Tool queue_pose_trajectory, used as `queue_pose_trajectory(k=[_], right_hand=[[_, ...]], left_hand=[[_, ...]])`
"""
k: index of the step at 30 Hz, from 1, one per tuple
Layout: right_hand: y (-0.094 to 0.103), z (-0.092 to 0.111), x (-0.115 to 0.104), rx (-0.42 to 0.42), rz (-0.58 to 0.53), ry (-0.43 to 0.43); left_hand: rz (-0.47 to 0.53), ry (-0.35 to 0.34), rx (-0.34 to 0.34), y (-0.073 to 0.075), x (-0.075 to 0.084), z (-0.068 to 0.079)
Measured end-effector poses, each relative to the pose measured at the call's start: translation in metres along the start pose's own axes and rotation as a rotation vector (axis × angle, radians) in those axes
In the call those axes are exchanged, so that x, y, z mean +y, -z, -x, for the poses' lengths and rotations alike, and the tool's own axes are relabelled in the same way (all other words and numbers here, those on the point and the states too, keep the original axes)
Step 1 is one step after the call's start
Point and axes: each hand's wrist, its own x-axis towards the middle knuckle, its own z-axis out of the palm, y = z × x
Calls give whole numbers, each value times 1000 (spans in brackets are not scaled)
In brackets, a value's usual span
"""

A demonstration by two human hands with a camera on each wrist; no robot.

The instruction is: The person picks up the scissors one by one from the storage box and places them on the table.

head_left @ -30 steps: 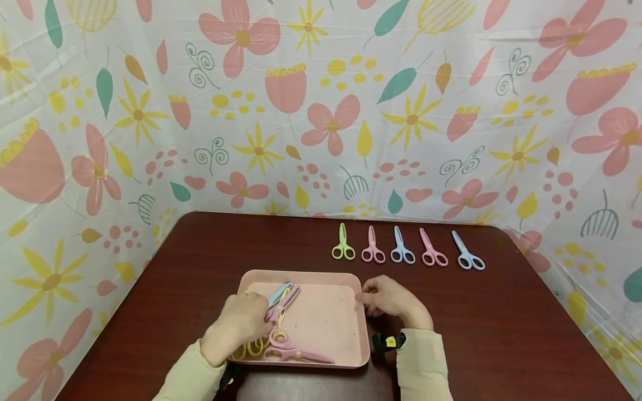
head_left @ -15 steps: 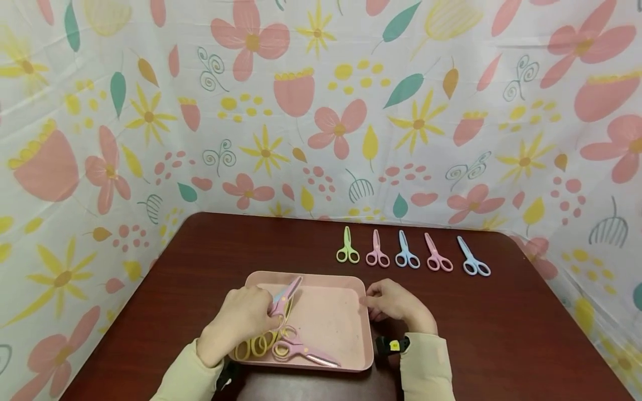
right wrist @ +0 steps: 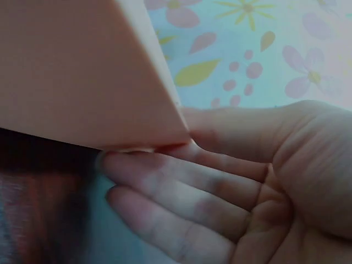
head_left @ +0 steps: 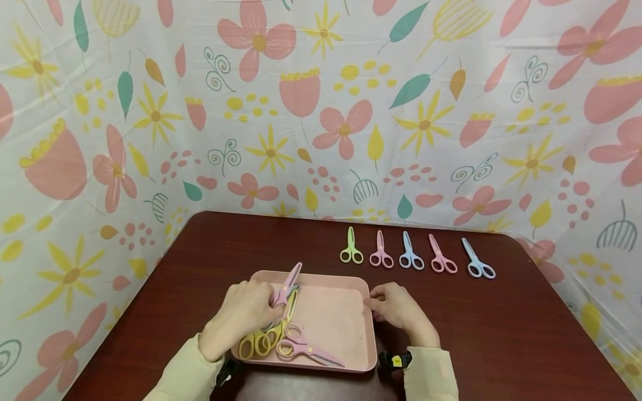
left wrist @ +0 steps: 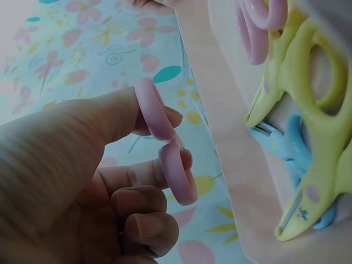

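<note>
My left hand (head_left: 244, 307) pinches a pair of pink scissors (head_left: 288, 285) by the handles, above the left part of the pink tray (head_left: 331, 317). The blades point up and away, over the tray's far rim. In the left wrist view thumb and finger hold the pink handle loops (left wrist: 179, 176). Under and beside this hand lie yellow scissors (left wrist: 300, 82) and blue scissors (left wrist: 297, 146), partly overlapping. Another pair of pink scissors (head_left: 312, 351) lies near the tray's front edge. My right hand (head_left: 398, 313) grips the tray's right side, thumb at the wall and fingers beneath.
Behind the tray several scissors stand in a row on the dark table (head_left: 501, 334): green scissors (head_left: 351, 248), pink scissors (head_left: 380, 250), blue scissors (head_left: 408, 250), more pink scissors (head_left: 438, 255) and blue scissors (head_left: 474, 260). A flowered cloth (head_left: 321, 111) hangs behind and at the sides.
My left hand has lifted the pink scissors off the pile, and their tip has risen past the tray's far rim. My right hand keeps its hold on the tray. The head view has shifted slightly.
</note>
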Motion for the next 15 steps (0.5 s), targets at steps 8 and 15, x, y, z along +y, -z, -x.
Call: queue_pose_trajectory(k=[8,15], right_hand=[[-12,8,3,151,-62,-52],[-22,16,7,248,-54,-26]], left_hand=[[1,-13,15,8,4,-16],[23,-8,24,8,6,-39]])
